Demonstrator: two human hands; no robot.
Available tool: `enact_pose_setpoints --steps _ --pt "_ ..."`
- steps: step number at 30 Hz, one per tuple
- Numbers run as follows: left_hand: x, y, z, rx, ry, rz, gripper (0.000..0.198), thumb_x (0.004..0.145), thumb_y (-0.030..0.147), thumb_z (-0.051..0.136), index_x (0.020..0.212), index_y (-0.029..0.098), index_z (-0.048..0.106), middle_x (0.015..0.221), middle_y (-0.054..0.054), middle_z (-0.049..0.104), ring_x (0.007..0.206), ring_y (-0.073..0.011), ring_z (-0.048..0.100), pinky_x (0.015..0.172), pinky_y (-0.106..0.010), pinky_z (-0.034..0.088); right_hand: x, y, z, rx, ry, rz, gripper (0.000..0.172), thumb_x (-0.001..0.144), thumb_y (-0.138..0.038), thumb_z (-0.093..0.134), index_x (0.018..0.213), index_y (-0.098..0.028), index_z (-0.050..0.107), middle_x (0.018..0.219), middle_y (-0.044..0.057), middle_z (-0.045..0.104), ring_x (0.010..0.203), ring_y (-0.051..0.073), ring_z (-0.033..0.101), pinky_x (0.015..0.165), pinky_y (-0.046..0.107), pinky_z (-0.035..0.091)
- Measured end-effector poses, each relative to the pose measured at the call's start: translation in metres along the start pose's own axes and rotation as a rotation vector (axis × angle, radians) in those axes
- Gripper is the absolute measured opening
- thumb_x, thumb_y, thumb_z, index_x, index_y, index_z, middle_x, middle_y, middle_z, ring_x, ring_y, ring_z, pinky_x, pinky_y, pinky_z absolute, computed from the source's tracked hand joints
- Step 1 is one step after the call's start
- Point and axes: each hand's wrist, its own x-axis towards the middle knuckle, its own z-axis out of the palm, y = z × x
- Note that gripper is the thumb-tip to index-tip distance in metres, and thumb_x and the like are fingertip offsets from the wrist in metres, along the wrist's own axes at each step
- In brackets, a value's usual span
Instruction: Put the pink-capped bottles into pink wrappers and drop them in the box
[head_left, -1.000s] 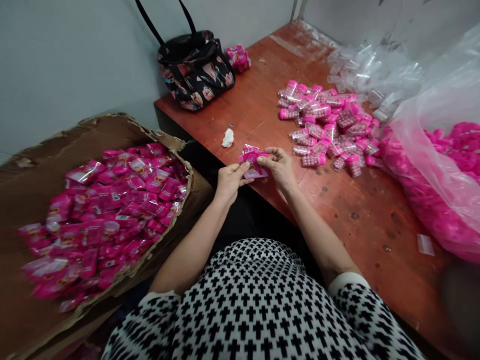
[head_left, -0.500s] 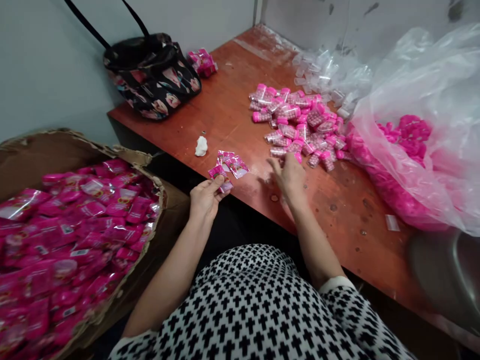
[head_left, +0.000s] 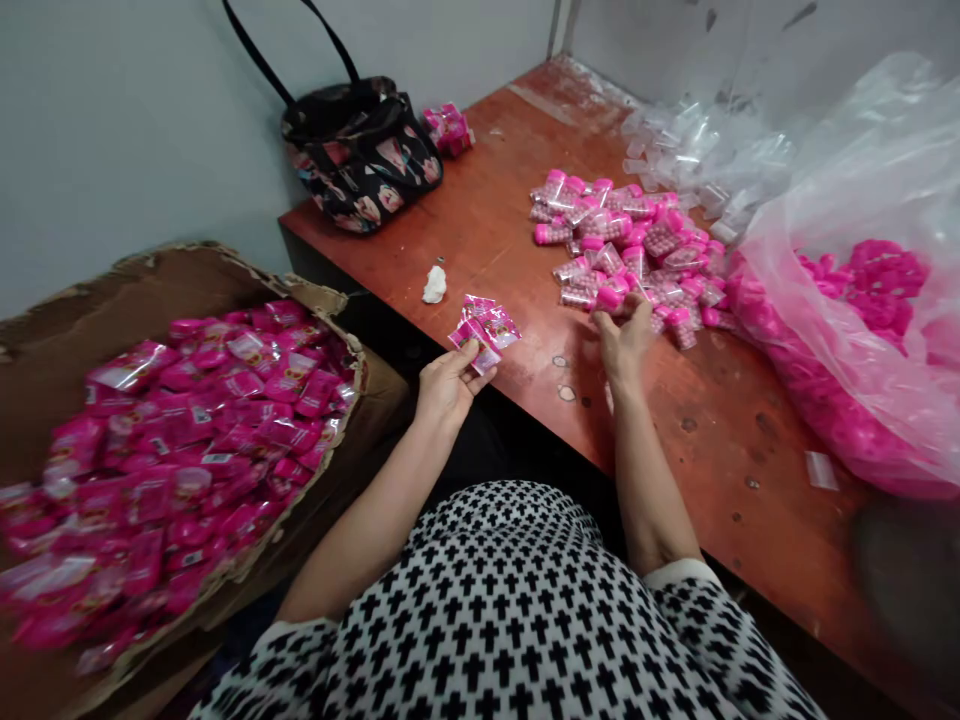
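My left hand (head_left: 448, 385) is closed on a small bunch of pink printed sachets (head_left: 484, 330), held just over the front edge of the red-brown table (head_left: 675, 430). My right hand (head_left: 624, 340) reaches to the near edge of a heap of small clear vials with pink caps (head_left: 626, 250). Its fingers curl around one pink-capped vial (head_left: 609, 297) at the edge of that heap.
A torn cardboard box (head_left: 67, 300) at my left holds several pink sachets. A black flowered handbag (head_left: 360, 155) and a small pink stack (head_left: 448, 128) sit at the table's back. A clear bag of pink caps (head_left: 862, 330), empty clear vials (head_left: 712, 150) and a white crumpled scrap (head_left: 434, 284) lie around.
My right hand let go of the sachets and moved right to the vial heap, closing on a vial. The left hand kept the sachets. The view shifted.
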Motion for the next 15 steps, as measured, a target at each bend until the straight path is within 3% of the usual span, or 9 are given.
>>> enact_pose_setpoints --steps 3,6,10,15 --pt "0.002 -0.005 0.006 -0.065 0.02 -0.055 0.014 0.069 0.02 0.075 0.073 0.014 0.063 0.07 -0.002 0.068 0.061 -0.0115 0.065 0.06 -0.025 0.056 -0.032 -0.016 -0.004 0.416 -0.107 0.018 0.026 0.079 -0.039 0.059 0.095 -0.021 0.053 0.086 0.002 0.062 0.075 0.015 0.061 0.07 0.032 0.051" --pt "0.003 -0.008 0.01 -0.118 0.017 -0.089 0.015 0.07 0.023 0.075 0.075 0.014 0.064 0.071 -0.002 0.068 0.061 -0.0126 0.066 0.059 -0.025 0.056 -0.074 -0.034 -0.005 0.622 -0.348 0.103 0.026 0.079 -0.038 0.062 0.099 -0.024 0.053 0.079 -0.002 0.063 0.061 0.012 0.058 0.054 0.024 0.048" --pt "0.003 -0.011 0.012 -0.126 -0.013 -0.117 0.02 0.068 0.027 0.077 0.076 0.014 0.065 0.071 -0.004 0.069 0.063 -0.0148 0.067 0.062 -0.026 0.056 -0.11 -0.044 0.002 0.604 -0.476 0.098 0.027 0.08 -0.037 0.063 0.103 -0.025 0.055 0.083 -0.001 0.067 0.064 0.012 0.061 0.051 0.022 0.047" --pt "0.0 -0.014 0.012 -0.165 -0.067 -0.094 0.022 0.064 0.024 0.08 0.075 0.014 0.064 0.072 -0.003 0.069 0.065 -0.0134 0.066 0.068 -0.027 0.056 -0.118 -0.039 0.009 0.557 -0.507 0.087 0.024 0.082 -0.039 0.061 0.101 -0.024 0.056 0.083 0.0 0.069 0.068 0.015 0.066 0.051 0.023 0.05"
